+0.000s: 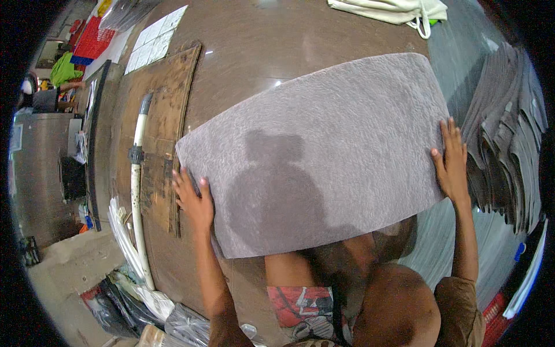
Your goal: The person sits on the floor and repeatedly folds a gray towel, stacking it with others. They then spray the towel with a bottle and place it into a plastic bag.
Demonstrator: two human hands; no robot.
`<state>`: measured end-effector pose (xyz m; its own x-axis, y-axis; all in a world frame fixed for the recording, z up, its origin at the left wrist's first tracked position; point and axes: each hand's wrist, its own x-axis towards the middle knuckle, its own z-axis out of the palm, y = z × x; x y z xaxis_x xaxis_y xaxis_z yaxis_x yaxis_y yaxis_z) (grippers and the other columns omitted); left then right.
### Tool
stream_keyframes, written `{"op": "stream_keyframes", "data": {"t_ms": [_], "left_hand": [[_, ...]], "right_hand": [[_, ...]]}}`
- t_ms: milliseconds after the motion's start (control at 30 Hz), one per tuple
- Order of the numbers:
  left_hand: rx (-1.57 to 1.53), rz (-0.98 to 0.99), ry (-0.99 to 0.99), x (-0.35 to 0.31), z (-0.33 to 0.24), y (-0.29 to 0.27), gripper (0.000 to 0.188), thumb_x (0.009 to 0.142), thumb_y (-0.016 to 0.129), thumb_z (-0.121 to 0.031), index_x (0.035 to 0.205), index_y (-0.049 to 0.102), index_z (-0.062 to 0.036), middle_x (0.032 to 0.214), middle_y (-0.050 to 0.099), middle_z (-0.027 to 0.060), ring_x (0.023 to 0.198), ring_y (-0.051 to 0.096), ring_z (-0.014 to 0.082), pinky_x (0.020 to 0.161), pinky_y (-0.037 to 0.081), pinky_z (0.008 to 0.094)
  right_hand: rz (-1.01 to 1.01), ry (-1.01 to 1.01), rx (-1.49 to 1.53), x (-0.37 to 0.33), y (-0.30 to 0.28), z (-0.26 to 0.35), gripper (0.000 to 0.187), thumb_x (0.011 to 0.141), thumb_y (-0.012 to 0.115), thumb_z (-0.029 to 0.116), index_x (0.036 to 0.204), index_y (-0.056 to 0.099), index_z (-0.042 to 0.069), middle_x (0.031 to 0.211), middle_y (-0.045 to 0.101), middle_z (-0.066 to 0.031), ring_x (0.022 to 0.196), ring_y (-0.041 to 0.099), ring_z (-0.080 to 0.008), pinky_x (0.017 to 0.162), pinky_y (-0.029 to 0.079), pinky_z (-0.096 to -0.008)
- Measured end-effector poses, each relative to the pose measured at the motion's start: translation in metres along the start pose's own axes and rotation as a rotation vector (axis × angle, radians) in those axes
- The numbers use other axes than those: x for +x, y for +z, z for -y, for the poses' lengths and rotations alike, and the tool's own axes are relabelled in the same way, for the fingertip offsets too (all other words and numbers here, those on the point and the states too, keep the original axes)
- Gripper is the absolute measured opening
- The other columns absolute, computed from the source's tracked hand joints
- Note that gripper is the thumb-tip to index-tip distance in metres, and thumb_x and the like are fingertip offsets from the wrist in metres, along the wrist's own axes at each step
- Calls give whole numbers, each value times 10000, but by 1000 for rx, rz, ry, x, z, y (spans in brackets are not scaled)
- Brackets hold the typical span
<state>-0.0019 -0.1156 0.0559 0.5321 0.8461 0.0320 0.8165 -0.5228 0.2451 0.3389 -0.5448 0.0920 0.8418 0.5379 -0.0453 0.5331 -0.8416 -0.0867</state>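
I'm keeping the pale-grey, plush, four-sided fabric piece (pixel 370 127) centred; my left hand (pixel 198 202) is resting wide at its eight o'clock edge, my right hand (pixel 454 165) wide at three. Spreading is looking complete; the wavy, dark-grey fabric stack (pixel 503 133) is lying apart, beyond three o'clock.

A soft grey mat (pixel 347 139) with a short, fuzzy pile is spread broad and flat, nap side up, between the left hand (pixel 196 202) and the right hand (pixel 452 159). It sits aslant, its right end farther from the person than its left. The far edge looks bowed; the near edge overlaps the person's legs (pixel 289 272). A dark shadow covers its lower left part.
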Motion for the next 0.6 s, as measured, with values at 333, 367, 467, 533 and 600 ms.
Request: {"op": "stream_keyframes", "data": {"t_ms": [333, 367, 467, 533, 600], "left_hand": [[-164, -38, 101, 9, 5, 36, 538, 923, 401, -240, 1368, 215, -2, 1410, 242, 192, 1307, 234, 308, 1070, 176, 368], [-180, -59, 88, 12, 21, 41, 538, 920, 407, -233, 1367, 218, -2, 1411, 238, 195, 1310, 227, 307, 1071, 172, 368], [-106, -72, 123, 13, 26, 49, 542, 929, 388, -271, 1369, 215, -6, 1415, 222, 201, 1315, 213, 309, 1075, 161, 371], [-211, -37, 83, 10, 18, 43, 566, 937, 356, -328, 1377, 194, -11, 1418, 205, 210, 1316, 200, 324, 1077, 151, 377], [-226, -20, 100, 9, 21, 43, 592, 937, 342, -364, 1382, 174, -12, 1423, 189, 209, 1318, 188, 334, 1075, 151, 389]], "right_hand": [[-309, -90, 195, -3, 54, -24, 600, 834, 528, 276, 1356, 304, 82, 1405, 278, -158, 1266, 307, -343, 1037, 249, -406], [-310, -102, 218, -2, 54, -24, 601, 831, 533, 291, 1352, 314, 88, 1403, 282, -156, 1259, 317, -341, 1031, 254, -413], [-318, -27, 193, -12, 59, -23, 596, 831, 527, 344, 1343, 335, 105, 1400, 286, -157, 1237, 342, -342, 1011, 260, -441], [-309, -15, 212, -14, 57, -25, 596, 846, 495, 383, 1352, 320, 121, 1410, 262, -157, 1235, 335, -350, 1004, 250, -466], [-265, -8, 201, -22, 49, -24, 603, 849, 484, 392, 1360, 301, 131, 1414, 246, -164, 1235, 328, -360, 1002, 251, -472]]}}
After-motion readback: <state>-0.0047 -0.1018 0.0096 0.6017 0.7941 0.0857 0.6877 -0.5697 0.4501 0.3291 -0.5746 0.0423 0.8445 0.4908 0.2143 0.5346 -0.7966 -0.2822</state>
